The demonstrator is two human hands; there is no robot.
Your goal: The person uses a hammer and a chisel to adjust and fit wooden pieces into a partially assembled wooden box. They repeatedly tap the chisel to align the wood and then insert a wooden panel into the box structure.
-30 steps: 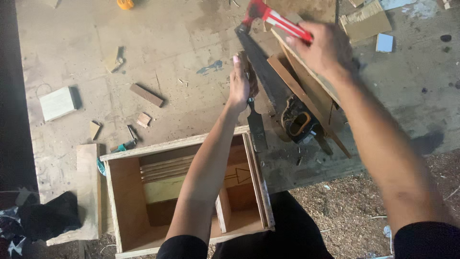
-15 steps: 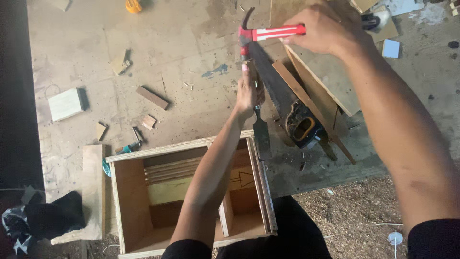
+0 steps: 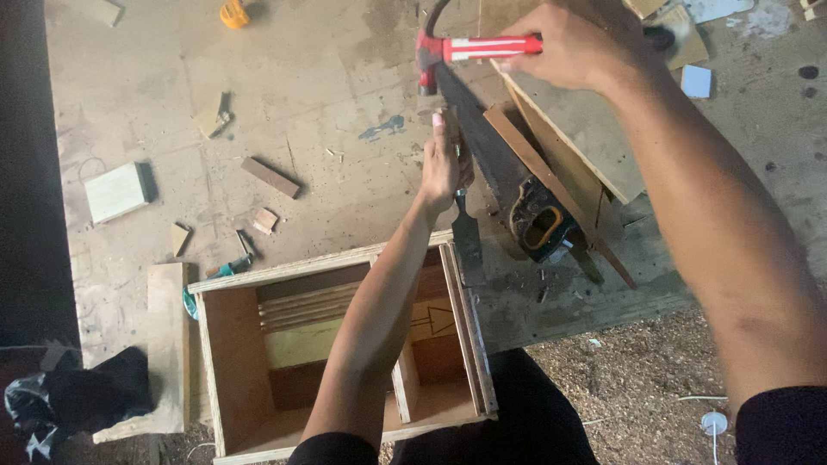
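Two bare hands are working over a scuffed, dusty workbench (image 3: 284, 77), and several parts are hard to make out. The right hand (image 3: 573, 47) is clenching the red handle of a hammer (image 3: 465, 50), raised above the bench; the claw is curving off the top edge, and the head is blurring into the dark saw blade behind it. The left hand (image 3: 444, 164) is wrapping its fingers around the handle of a chisel (image 3: 468, 241), hiding that handle almost wholly, so only the flat dark blade is showing below the fist, pointing down at the top edge of a wooden box (image 3: 345, 353). The box is lying open toward us at the bench's near edge; inside, thin slats are running across the back wall, a short upright divider is standing near the right side, and the left forearm is covering much of the middle. A hand saw (image 3: 517, 189) with a black grip is lying just right of the chisel, partly under boards (image 3: 577, 129). Small wood offcuts (image 3: 270, 176) are lying scattered to the left.
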